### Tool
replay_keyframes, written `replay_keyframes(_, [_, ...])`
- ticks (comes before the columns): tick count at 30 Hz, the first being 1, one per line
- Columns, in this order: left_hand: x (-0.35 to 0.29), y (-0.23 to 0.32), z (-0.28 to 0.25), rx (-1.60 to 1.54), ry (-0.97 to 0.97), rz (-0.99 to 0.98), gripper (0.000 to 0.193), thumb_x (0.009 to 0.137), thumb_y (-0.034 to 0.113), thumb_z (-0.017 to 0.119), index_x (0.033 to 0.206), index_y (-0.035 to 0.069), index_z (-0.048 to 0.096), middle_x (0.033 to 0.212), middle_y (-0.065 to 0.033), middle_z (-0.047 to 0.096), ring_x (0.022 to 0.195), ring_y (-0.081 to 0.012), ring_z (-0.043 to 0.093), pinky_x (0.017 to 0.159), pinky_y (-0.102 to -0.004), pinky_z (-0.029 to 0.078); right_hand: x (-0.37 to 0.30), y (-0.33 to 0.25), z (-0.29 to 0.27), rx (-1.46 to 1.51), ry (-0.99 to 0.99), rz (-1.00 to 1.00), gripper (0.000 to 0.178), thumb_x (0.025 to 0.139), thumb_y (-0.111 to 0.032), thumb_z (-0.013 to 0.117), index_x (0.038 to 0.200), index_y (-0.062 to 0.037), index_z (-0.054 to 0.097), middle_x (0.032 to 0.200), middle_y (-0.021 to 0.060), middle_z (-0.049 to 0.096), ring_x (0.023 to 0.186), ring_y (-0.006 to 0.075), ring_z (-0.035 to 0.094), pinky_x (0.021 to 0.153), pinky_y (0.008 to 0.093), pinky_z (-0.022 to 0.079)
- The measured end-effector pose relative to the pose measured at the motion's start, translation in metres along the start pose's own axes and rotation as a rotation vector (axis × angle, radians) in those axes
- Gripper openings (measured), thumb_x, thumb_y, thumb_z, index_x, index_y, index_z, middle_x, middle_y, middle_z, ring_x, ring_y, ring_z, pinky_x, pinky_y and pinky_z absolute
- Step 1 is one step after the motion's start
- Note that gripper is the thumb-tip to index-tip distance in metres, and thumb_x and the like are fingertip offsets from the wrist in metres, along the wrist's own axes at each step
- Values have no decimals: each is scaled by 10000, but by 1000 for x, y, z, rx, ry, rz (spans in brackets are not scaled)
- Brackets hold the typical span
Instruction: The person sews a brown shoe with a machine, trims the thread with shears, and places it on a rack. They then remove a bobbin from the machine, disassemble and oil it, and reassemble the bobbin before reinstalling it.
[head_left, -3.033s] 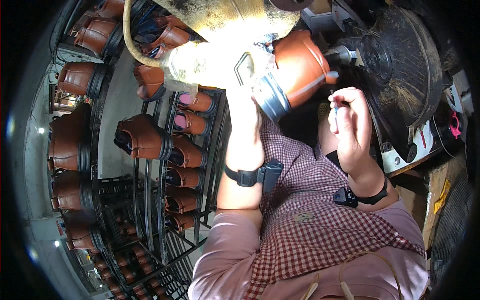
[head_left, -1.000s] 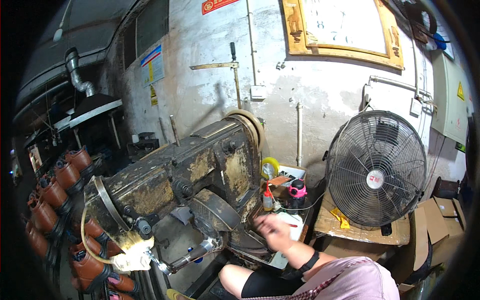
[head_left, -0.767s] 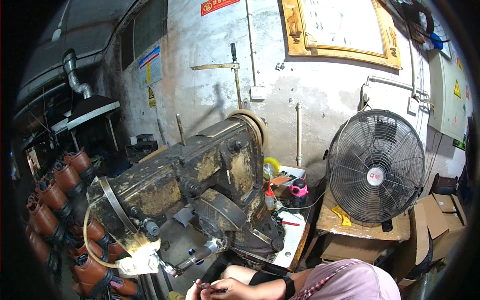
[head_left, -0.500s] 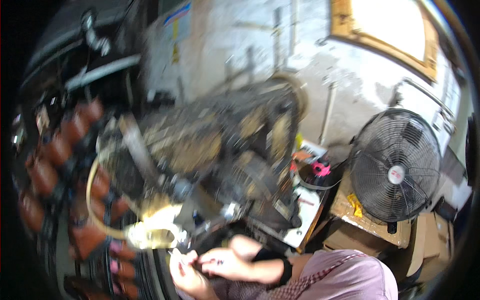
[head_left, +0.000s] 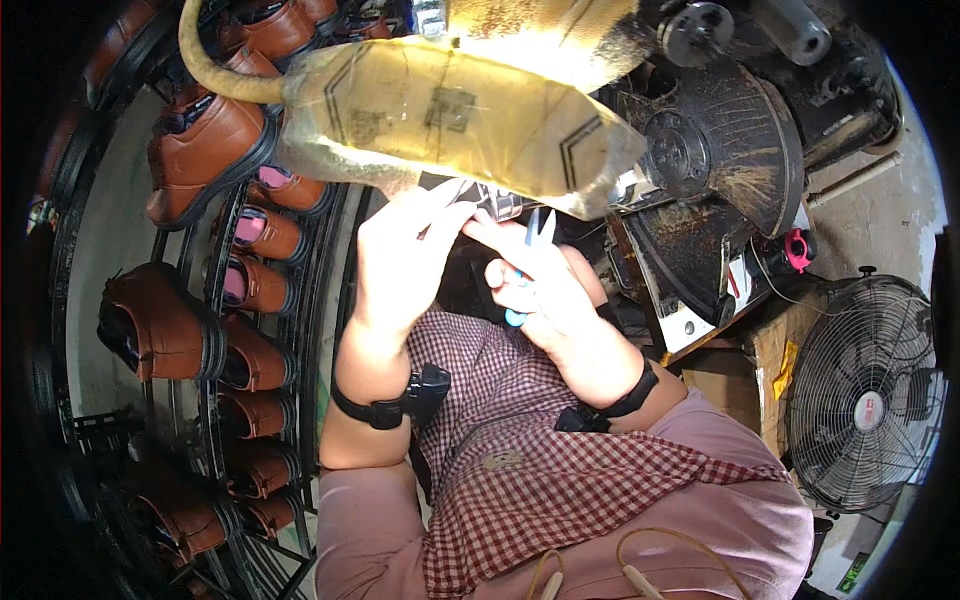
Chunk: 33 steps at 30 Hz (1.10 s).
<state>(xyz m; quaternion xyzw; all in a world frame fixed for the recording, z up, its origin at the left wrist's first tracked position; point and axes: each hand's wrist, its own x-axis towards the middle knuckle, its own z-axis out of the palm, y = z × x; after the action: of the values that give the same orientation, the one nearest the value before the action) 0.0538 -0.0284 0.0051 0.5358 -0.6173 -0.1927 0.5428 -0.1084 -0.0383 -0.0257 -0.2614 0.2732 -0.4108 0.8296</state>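
In the head view, a pair of scissors [head_left: 533, 230] is held just below the right part of the plastic-wrapped lamp [head_left: 450, 120], with blades parted slightly and pointed up toward it. The blue handles are tucked into the folded fingers of the right hand [head_left: 555, 285], so the grip there is closed around the scissors, while its foremost fingers are stretched toward the left hand [head_left: 395, 255]. Below the lamp's middle, the left grip is narrowed to a pinch; whether anything thin is held in it cannot be told. Metal parts [head_left: 505, 205] are seen at the lamp's lower edge, close to both sets of fingertips; contact is not made clear.

For good handling, the handles are best pressed firmly into the right palm, so that the blades are not swung across the left fingers. The fine work is best left to the fingertips, with the points turned away from skin and lamp wrapping. The brightest light is offered close under the lamp, though knuckles could easily be knocked there.
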Motion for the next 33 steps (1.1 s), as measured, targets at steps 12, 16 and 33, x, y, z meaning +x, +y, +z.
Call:
replay_keyframes(12, [10, 17, -22, -215, -171, -175, 163, 854, 64, 598, 964, -41, 656, 736, -127, 602, 664, -185, 614, 603, -287, 482, 19, 28, 30, 431, -200, -16, 185, 976, -193, 490, 1043, -30, 545, 811, 64, 562, 705, 113, 533, 507, 198, 389])
replay_keyframes(16, [12, 0, -21, -114, -242, 187, 102, 830, 35, 573, 886, -25, 633, 708, -130, 585, 623, -224, 601, 582, -298, 490, 30, 34, 37, 376, -160, -140, 356, 961, -257, 528, 1289, -145, 449, 1183, -7, 542, 861, 82, 540, 581, 208, 441])
replay_keyframes(33, [-26, -3, -33, -130, 20, 28, 88, 820, -33, 592, 865, -77, 654, 712, -113, 640, 612, -142, 604, 548, -257, 466, 13, 28, 53, -61, -104, -146, 106, 882, -53, 621, 971, 5, 624, 786, 52, 623, 620, 64, 539, 514, 186, 393])
